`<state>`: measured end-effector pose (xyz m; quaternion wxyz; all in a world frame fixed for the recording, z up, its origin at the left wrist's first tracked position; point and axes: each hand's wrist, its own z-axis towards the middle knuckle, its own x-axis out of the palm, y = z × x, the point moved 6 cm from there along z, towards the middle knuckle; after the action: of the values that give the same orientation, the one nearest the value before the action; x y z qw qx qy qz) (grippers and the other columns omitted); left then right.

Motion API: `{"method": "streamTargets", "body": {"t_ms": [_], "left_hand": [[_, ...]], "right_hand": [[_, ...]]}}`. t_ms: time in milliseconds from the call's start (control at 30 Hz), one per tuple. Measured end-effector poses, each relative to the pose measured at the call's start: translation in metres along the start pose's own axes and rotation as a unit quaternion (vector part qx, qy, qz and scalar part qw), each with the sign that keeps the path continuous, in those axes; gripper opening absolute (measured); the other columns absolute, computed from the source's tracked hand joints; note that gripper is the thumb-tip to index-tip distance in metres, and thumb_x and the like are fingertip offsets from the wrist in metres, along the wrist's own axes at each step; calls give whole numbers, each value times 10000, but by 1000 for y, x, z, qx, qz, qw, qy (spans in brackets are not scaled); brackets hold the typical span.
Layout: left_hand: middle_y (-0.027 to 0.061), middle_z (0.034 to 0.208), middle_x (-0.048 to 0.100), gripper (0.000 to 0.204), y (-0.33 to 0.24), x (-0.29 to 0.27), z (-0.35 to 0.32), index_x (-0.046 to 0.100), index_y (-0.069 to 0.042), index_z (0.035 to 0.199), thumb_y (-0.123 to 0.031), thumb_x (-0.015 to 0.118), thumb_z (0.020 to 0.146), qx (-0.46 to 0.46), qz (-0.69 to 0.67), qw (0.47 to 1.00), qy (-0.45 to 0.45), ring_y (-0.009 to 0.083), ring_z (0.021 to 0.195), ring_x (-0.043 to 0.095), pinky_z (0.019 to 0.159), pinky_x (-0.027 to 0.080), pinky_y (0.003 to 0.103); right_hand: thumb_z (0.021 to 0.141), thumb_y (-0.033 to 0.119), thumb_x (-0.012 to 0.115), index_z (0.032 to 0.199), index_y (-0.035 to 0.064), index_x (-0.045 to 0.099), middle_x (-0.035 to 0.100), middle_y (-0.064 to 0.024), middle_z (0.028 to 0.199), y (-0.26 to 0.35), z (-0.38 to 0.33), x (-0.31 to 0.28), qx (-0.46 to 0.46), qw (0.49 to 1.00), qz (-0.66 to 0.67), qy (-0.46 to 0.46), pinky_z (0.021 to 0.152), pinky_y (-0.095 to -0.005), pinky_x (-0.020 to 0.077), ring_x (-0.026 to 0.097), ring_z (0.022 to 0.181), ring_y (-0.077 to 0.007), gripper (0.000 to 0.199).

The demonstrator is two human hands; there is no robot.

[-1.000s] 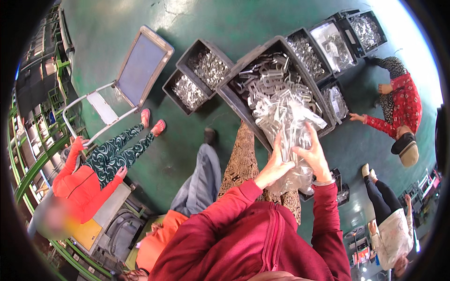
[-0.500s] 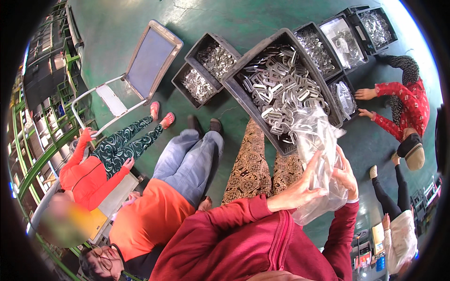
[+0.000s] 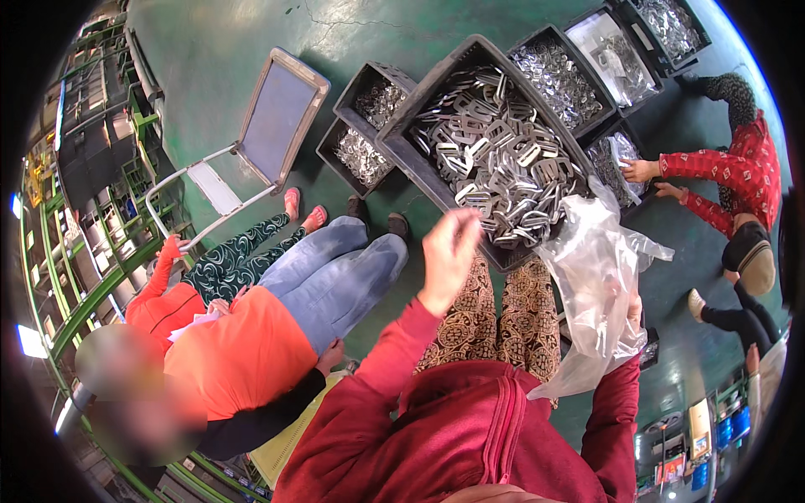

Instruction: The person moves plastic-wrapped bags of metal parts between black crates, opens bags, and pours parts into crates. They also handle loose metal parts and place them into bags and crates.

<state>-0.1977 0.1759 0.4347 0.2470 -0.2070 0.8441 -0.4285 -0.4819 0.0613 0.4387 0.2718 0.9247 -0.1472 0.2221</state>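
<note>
My right hand [image 3: 631,318] holds a clear plastic bag [image 3: 597,268], its fingers partly hidden by the film. The bag hangs limp beside the near right corner of a large black crate [image 3: 401,155]. Shiny metal slotted pieces [image 3: 511,155], like flat buckles, fill much of the crate. My left hand [image 3: 451,258] is raised near the crate's near edge, slightly blurred. Its thumb and fingers stand a little apart, and nothing shows in them.
Smaller black crates [image 3: 373,75] of metal parts stand left and right of the large one. A co-worker in patterned red [image 3: 713,163] reaches into a right-hand crate. At left, a person in orange [image 3: 243,360] stands near a trolley [image 3: 281,117].
My left hand has left the bag and moved left to the crate's near edge. The bag has swung right and opened out. The co-worker at right has lifted a small clear packet.
</note>
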Motion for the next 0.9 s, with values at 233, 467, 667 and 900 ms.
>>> {"method": "streamTargets", "body": {"t_ms": [233, 467, 667, 900], "left_hand": [[31, 1035, 610, 402, -28, 38, 113, 692, -178, 1061, 36, 587, 737, 392, 372, 837, 85, 268, 995, 511, 902, 452, 360], [23, 1121, 549, 315, -26, 73, 145, 705, -244, 1052, -153, 668, 753, 490, 479, 690, 233, 255, 1080, 484, 932, 441, 387], [28, 876, 674, 248, 4, 19, 141, 672, -5, 982, -244, 627, 929, -54, -29, 971, 231, 103, 776, 618, 703, 480, 239], [14, 853, 693, 229, 25, -21, 126, 699, -27, 1008, -227, 618, 930, -129, 29, 969, 207, 58, 712, 585, 657, 462, 213]], "right_hand": [[770, 208, 649, 1397, 0, 361, 585, -189, 1213, 24, 18, -41, -30, 1000, -7, 7, 923, -391, 508, 605, 1072, -295, 721], [802, 226, 587, 1364, -15, 392, 591, -198, 1198, 51, 37, -83, -56, 998, -28, 1, 929, -416, 500, 605, 1064, -317, 641], [831, 240, 534, 1336, -27, 419, 596, -206, 1185, 67, 36, -136, -62, 996, -47, -34, 935, -438, 493, 605, 1057, -336, 583], [863, 258, 473, 1303, -42, 450, 602, -215, 1170, 60, 30, -176, -37, 995, -62, -74, 942, -463, 484, 605, 1049, -358, 532]]}}
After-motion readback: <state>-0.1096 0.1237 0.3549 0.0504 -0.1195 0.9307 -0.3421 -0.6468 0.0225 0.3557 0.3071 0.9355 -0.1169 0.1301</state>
